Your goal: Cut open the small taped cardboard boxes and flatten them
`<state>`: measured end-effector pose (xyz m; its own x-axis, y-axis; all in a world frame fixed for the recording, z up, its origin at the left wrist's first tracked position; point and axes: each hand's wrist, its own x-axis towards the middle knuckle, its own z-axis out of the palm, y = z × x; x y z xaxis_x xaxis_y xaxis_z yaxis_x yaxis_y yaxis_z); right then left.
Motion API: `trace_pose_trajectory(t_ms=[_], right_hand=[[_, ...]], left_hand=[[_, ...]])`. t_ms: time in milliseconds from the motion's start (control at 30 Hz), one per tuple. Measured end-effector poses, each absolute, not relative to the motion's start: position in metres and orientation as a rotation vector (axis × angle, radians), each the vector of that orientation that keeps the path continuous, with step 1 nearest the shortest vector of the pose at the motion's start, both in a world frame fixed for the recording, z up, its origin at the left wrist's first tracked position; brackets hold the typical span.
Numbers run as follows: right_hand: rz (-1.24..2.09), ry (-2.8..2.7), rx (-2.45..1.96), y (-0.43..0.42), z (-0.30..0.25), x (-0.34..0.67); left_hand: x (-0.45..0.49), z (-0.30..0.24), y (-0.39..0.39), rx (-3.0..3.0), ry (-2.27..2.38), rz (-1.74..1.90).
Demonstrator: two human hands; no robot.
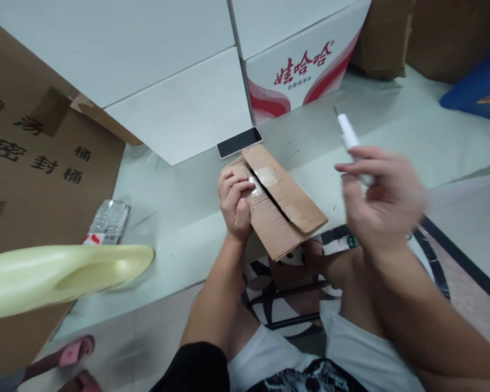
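Observation:
My left hand [234, 204] grips the left side of a small brown cardboard box [288, 190], its fingers lying over the top. Between the box's flaps runs a dark open gap, with pieces of clear tape [265, 176] near its far end. Off to the right and raised above the bench, my right hand [381, 196] is closed around a white pen-shaped tool [348, 130]. A thin metal tip on the tool points up and away from me, apart from the box. The hand is slightly blurred, so the tool's exact kind is unclear.
A phone [240, 142] lies just beyond the box, against white cartons [188, 103]. To the left are a clear plastic bottle [108, 218], a pale yellow curved object [106, 267] and a large carton [36, 179]. A blue container [477, 87] stands far right. Someone's pink slipper [77, 350] shows lower left.

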<state>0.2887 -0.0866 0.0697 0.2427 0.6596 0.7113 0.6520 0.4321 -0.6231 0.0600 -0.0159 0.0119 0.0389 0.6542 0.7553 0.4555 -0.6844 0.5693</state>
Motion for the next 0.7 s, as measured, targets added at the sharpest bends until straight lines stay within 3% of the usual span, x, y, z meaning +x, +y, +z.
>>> trace_pose_trajectory(t_ms=[200,367,533,700], right_hand=[[0.342,-1.726,-1.584,-0.037,0.001,0.307],[0.689,-1.880,-1.519,-0.038,-0.006,0.309],[0.605,-1.547,-1.535,-0.012,0.002,0.325],[0.304,-1.304,-1.709,0.082,0.025,0.408]], left_hand=[[0.059,0.014,-0.012,2.115,1.134,1.737],[0.058,0.015,-0.013,2.110,1.154,1.727],[0.058,0.014,-0.013,2.110,1.193,1.724],[0.058,0.015,-0.012,2.129,1.178,1.742]])
